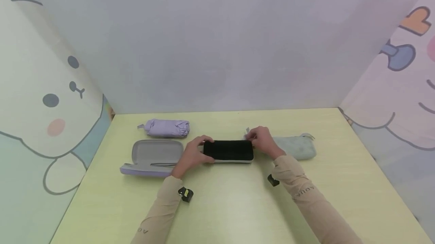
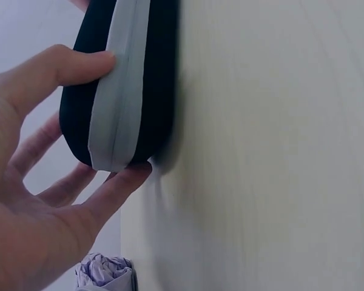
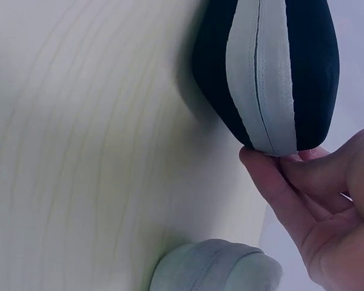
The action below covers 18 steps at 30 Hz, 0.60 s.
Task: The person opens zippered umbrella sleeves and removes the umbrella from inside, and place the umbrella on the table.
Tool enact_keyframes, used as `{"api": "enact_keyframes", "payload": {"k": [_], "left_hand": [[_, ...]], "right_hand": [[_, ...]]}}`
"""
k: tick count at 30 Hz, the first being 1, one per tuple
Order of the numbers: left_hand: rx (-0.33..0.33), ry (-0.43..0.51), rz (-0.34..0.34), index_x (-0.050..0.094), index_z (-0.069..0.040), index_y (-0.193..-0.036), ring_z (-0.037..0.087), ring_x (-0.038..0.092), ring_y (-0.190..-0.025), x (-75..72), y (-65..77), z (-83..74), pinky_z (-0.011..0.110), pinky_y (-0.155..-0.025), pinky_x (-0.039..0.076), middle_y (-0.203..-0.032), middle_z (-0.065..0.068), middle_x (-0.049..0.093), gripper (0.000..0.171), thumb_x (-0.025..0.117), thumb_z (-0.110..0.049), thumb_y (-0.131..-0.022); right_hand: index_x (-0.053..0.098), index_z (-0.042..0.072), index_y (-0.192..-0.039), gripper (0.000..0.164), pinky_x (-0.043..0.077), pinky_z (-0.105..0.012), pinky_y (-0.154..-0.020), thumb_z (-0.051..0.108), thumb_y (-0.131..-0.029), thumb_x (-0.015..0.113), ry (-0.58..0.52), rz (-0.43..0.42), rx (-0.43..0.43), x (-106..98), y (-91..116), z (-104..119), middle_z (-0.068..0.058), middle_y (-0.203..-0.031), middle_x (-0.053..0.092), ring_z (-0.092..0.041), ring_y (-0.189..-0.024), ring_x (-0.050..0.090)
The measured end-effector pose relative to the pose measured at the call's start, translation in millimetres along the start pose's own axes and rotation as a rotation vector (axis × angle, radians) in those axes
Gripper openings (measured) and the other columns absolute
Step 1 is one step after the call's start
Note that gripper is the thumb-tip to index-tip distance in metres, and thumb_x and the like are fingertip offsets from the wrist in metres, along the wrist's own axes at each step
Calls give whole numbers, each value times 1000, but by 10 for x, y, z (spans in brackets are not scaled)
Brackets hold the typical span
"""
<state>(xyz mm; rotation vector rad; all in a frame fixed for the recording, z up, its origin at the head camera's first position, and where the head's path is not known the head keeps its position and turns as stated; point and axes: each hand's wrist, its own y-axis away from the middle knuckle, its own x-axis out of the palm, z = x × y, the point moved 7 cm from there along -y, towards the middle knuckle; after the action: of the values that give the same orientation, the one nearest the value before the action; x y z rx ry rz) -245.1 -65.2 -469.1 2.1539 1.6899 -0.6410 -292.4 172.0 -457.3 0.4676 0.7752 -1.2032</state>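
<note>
A black zip case with a pale grey zipper band lies in front of me, between both hands. My left hand grips its left end, the thumb pressed on the zipper band and the other fingers spread around the back and the end. At the right end, my right hand pinches with thumb and forefinger at the end of the zipper band; what sits between these fingertips is hidden. A small pale tab sticks up beside the right fingers.
Right of the case lies a pale green zip pouch with a loop, partly behind my right wrist. To the left, a purple case lies unfolded, its grey lining up, a thin dark cord on it. Behind is a rolled purple fabric bundle. A wall bounds the table's back.
</note>
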Motion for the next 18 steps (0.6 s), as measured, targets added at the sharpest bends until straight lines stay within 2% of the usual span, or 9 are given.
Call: {"api": "enact_keyframes", "payload": {"k": [8,12,18], "left_hand": [[26,5,-30,64,-17,-107,37,55,-110,9,-5,4,47,-86,47,-124,9,57,55,87,-7,-58],[2,29,-24,64,-19,-107,34,54,-112,11,-2,15,46,-88,46,-124,5,57,55,87,-6,-58],[-36,41,-29,65,-22,-106,31,52,-114,-8,10,32,44,-88,46,-124,2,57,55,88,-7,-59]], "right_hand": [[74,-1,-83,26,49,-30,-55,-13,-73,54,-4,-70,43,-12,48,-45,-12,-81,70,-24,-70,64],[74,-1,-83,27,47,-28,-53,-13,-72,52,-10,-80,73,-12,73,-67,-12,-81,70,-22,-67,63],[72,-1,-78,26,48,-31,-56,-13,-70,50,-19,-95,93,-30,114,-64,-8,-70,68,-18,-60,61]]}}
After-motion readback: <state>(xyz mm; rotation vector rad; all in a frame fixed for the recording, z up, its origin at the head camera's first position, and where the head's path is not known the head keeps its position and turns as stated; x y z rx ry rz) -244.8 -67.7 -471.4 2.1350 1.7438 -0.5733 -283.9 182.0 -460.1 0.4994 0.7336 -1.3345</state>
